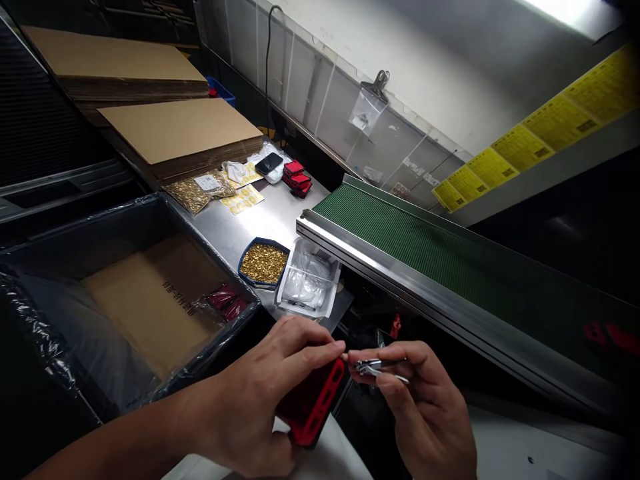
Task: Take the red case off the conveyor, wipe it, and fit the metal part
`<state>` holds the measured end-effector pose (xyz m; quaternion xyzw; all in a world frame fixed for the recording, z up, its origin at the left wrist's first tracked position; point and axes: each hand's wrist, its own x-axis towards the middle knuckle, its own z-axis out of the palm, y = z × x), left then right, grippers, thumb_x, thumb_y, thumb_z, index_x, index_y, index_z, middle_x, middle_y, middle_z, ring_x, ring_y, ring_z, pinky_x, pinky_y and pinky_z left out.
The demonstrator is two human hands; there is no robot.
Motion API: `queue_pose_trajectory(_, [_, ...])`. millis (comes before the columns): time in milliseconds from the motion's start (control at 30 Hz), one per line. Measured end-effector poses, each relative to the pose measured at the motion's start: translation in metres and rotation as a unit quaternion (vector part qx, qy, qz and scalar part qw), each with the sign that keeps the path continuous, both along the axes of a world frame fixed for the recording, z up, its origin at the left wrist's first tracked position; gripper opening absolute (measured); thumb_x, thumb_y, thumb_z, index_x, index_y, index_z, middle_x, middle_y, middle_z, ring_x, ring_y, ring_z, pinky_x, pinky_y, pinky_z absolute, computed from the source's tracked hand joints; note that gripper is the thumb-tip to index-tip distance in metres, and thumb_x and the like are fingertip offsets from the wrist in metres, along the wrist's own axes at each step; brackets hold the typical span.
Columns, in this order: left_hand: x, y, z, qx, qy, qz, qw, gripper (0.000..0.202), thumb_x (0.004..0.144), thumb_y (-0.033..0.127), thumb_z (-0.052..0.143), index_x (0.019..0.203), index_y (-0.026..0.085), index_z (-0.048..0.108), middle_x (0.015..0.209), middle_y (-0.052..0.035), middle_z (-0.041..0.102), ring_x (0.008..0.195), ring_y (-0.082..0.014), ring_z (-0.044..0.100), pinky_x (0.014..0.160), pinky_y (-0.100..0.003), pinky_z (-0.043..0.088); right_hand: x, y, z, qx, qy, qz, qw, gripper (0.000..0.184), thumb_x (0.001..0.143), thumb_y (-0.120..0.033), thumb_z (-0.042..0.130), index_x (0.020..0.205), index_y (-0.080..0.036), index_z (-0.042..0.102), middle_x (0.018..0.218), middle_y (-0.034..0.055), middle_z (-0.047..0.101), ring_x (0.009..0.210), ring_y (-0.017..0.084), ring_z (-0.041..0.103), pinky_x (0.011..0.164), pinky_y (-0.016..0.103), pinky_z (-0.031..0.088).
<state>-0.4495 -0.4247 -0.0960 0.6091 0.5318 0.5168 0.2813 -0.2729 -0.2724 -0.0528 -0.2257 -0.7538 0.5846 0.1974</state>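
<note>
My left hand [260, 393] is wrapped round a red and black phone case [323, 403], tilted, with its red cut-out edge facing right. Between the thumb and fingers of my right hand [430, 407] is a silver nail clipper [380, 367], its jaws pointing left at the upper corner of the case. The fingertips of both hands nearly meet there. Whether the jaws touch the case I cannot tell.
A lined crate [200, 220] with cardboard and dark red pieces stands left. On the metal table [215, 230] are a tray of gold-coloured small parts [264, 263], a white bin of plastic bags [306, 277] and stacked red cases [297, 177]. A green conveyor [400, 233] runs right.
</note>
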Motion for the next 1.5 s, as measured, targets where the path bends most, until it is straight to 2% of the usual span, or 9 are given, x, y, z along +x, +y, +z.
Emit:
queue_pose_trajectory(167, [0.000,0.000,-0.001,-0.002,0.015,-0.003,1.000,0.096,0.051,0.005,0.059,0.144,0.017,0.036,0.132,-0.0140,0.042,0.124,-0.0301,0.043,0.110,-0.050,0.043,0.001,-0.002,0.000,0.023,-0.012,0.036,0.999,0.022,0.094,-0.019,0.058,0.114,-0.026,0.058,0.110,0.0059,0.072,0.101,0.019,0.070,0.084,0.022,0.061])
queue_pose_trajectory(367, [0.001,-0.001,0.001,0.006,0.031,0.002,1.000,0.099,0.051,0.005,0.057,0.146,0.019,0.034,0.132,-0.0143,0.044,0.124,-0.0318,0.042,0.109,-0.054,0.042,0.003,-0.001,-0.002,0.059,-0.016,0.057,0.996,0.026,0.094,-0.017,0.057,0.118,-0.027,0.056,0.113,0.0050,0.070,0.107,0.019,0.068,0.090,0.025,0.060])
queue_pose_trajectory(767, [0.005,-0.001,-0.001,0.012,0.055,0.014,0.998,0.096,0.052,0.006,0.059,0.145,0.015,0.036,0.131,-0.0138,0.045,0.123,-0.0291,0.042,0.110,-0.049,0.041,0.008,0.002,-0.002,0.191,-0.040,0.085,0.977,0.030,0.090,-0.015,0.061,0.117,-0.027,0.058,0.107,0.0050,0.071,0.096,0.018,0.071,0.084,0.027,0.062])
queue_pose_trajectory(833, [0.007,-0.001,-0.002,0.010,0.053,0.026,0.998,0.095,0.052,0.006,0.059,0.144,0.015,0.037,0.131,-0.0138,0.044,0.123,-0.0291,0.043,0.110,-0.049,0.041,0.005,-0.001,-0.002,0.166,-0.035,0.053,0.984,0.025,0.091,-0.016,0.061,0.114,-0.026,0.059,0.105,0.0058,0.072,0.094,0.018,0.071,0.081,0.026,0.062])
queue_pose_trajectory(967, [0.009,0.000,-0.001,0.021,0.047,0.039,0.998,0.090,0.055,0.006,0.060,0.142,0.015,0.038,0.130,-0.0141,0.045,0.123,-0.0294,0.044,0.110,-0.050,0.042,-0.001,-0.011,-0.004,0.009,-0.010,-0.062,0.998,0.012,0.094,-0.025,0.059,0.105,-0.023,0.059,0.100,0.0071,0.073,0.085,0.018,0.072,0.077,0.028,0.064])
queue_pose_trajectory(1033, [0.009,0.000,0.000,0.023,0.041,0.042,0.998,0.089,0.056,0.006,0.060,0.142,0.017,0.038,0.129,-0.0141,0.045,0.123,-0.0301,0.044,0.108,-0.051,0.043,-0.003,-0.015,-0.005,-0.033,-0.001,-0.084,0.996,0.013,0.093,-0.029,0.061,0.104,-0.022,0.059,0.099,0.0079,0.073,0.084,0.019,0.071,0.076,0.029,0.064])
queue_pose_trajectory(1167, [0.009,0.000,-0.001,0.004,0.018,0.045,0.999,0.092,0.054,0.003,0.060,0.141,0.020,0.037,0.132,-0.0137,0.044,0.122,-0.0309,0.045,0.105,-0.050,0.047,-0.003,-0.020,-0.006,-0.058,0.015,-0.095,0.994,0.017,0.092,-0.033,0.063,0.104,-0.023,0.058,0.103,0.0081,0.073,0.085,0.019,0.071,0.077,0.028,0.064])
queue_pose_trajectory(1367, [0.011,0.001,-0.003,0.014,0.004,0.037,0.999,0.095,0.053,0.000,0.058,0.143,0.017,0.035,0.135,-0.0145,0.039,0.125,-0.0295,0.045,0.108,-0.047,0.046,-0.004,-0.024,-0.007,-0.083,0.031,-0.128,0.988,0.019,0.089,-0.035,0.066,0.103,-0.023,0.059,0.101,0.0088,0.074,0.086,0.020,0.072,0.077,0.029,0.063])
queue_pose_trajectory(1500, [0.012,0.003,-0.003,0.007,-0.003,0.037,0.999,0.094,0.053,0.000,0.059,0.143,0.016,0.036,0.135,-0.0138,0.039,0.125,-0.0282,0.045,0.111,-0.046,0.044,-0.004,-0.024,-0.007,-0.080,0.034,-0.128,0.988,0.017,0.088,-0.033,0.068,0.101,-0.023,0.062,0.100,0.0069,0.074,0.085,0.019,0.072,0.075,0.026,0.063])
